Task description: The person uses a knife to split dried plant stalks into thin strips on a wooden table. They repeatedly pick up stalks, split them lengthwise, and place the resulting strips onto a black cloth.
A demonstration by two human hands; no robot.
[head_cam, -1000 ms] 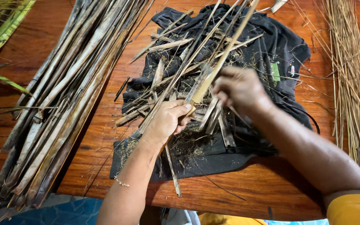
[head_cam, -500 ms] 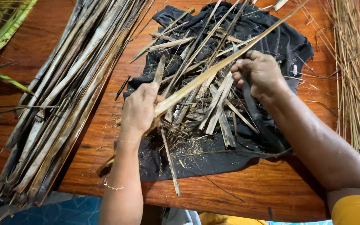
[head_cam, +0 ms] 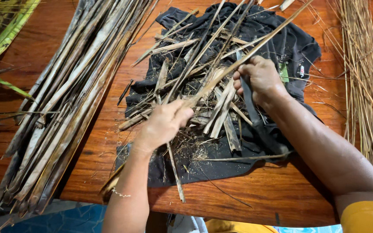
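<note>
Both hands are closed on one long dry leaf strip (head_cam: 238,60) that slants over the black cloth (head_cam: 290,43) on the wooden worktop (head_cam: 109,142): the left hand (head_cam: 162,125) pinches its lower end, and the right hand (head_cam: 260,80), higher up, also grips a dark blade (head_cam: 249,101) against it. This looks like the stripping step, the strip held taut over a litter of dry scraps (head_cam: 221,112). A bundle of dry stalks (head_cam: 65,108) lies to the left, thin straw (head_cam: 368,86) to the right.

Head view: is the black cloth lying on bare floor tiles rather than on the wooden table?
No: the black cloth is spread on the reddish wooden table, under the dry strips that both hands work on.
</note>
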